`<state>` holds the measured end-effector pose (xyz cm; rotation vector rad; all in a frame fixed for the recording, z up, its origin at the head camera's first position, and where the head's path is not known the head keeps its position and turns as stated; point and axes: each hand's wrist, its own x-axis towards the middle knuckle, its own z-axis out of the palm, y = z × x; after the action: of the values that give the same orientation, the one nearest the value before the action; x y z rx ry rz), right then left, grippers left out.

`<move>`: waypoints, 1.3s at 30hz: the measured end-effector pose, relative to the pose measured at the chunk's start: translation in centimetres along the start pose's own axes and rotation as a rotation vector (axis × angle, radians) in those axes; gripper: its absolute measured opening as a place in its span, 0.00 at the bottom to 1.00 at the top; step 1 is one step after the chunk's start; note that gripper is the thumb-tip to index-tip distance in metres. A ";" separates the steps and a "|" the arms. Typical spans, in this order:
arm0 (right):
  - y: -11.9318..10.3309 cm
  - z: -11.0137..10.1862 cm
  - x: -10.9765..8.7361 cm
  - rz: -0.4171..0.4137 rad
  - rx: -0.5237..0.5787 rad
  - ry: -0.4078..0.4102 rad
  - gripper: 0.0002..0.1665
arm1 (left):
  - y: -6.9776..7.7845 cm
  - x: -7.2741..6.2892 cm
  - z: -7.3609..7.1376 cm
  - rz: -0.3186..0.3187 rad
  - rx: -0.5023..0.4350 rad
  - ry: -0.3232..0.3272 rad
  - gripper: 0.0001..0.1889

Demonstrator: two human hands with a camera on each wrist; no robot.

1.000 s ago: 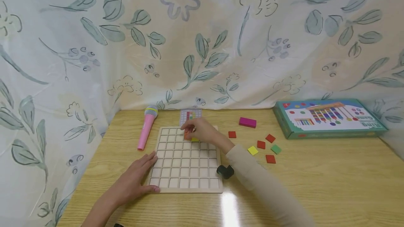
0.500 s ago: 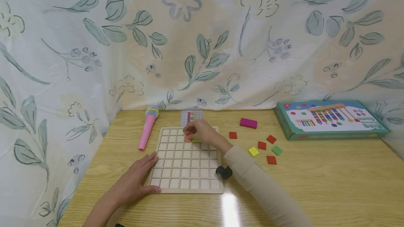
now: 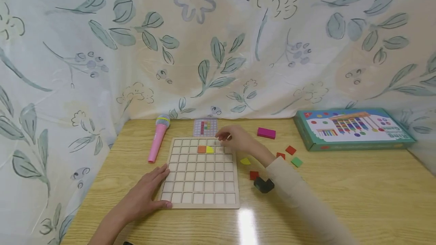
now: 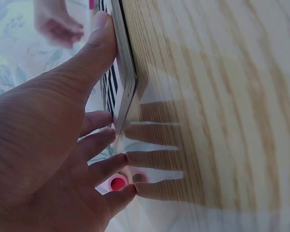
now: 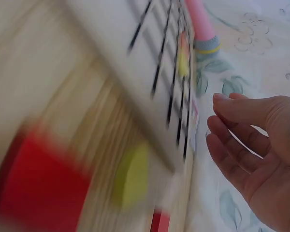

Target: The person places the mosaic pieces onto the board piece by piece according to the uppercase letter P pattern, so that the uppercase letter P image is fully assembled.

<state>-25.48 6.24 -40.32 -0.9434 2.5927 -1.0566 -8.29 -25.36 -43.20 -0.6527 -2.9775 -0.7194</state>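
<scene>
A wooden grid board lies on the table. In its second row sit an orange tile and, right beside it, a yellow quarter-round tile. My left hand rests at the board's left edge, thumb on the near corner and fingers spread fairly straight, as the left wrist view also shows. Over the far right corner of the board hovers my right hand, fingers loosely bent with nothing between them; the right wrist view shows the same hand holding nothing. A printed pattern card lies behind the board.
Right of the board lie a yellow piece, a red tile, another red tile and a green tile; the right forearm hides others. A magenta block, a toy box and a pink microphone stand around.
My right hand has let go of the orange tile, now lying in its cell, and moved right and up from it. My left hand has stayed on the board's edge.
</scene>
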 end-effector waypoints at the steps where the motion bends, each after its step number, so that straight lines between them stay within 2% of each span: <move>1: 0.5 -0.3 -0.5 0.007 -0.003 0.005 0.15 | 0.0 0.0 0.0 0.002 -0.001 -0.001 0.49; 9: 3.6 -2.3 -4.1 0.041 -0.070 0.058 0.15 | 0.0 -0.1 0.0 -0.004 0.002 0.001 0.49; 16: 4.4 -3.0 -5.6 0.103 -0.091 0.061 0.18 | -0.1 -0.2 0.0 -0.010 -0.009 0.002 0.49; 25: 4.6 -2.8 -5.9 0.103 -0.118 0.070 0.22 | 0.0 -0.1 0.0 -0.007 -0.008 -0.004 0.49; 31: 4.5 -3.1 -5.7 0.071 -0.151 0.074 0.21 | -0.1 -0.1 0.1 -0.003 -0.010 0.003 0.49; 39: 4.0 -3.7 -5.4 0.116 -0.128 0.035 0.20 | -0.2 -0.1 0.1 -0.009 -0.016 -0.001 0.50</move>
<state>-24.68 13.80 -40.72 -0.7959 2.7349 -0.8951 -8.28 -25.55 -43.43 -0.6416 -2.9804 -0.7451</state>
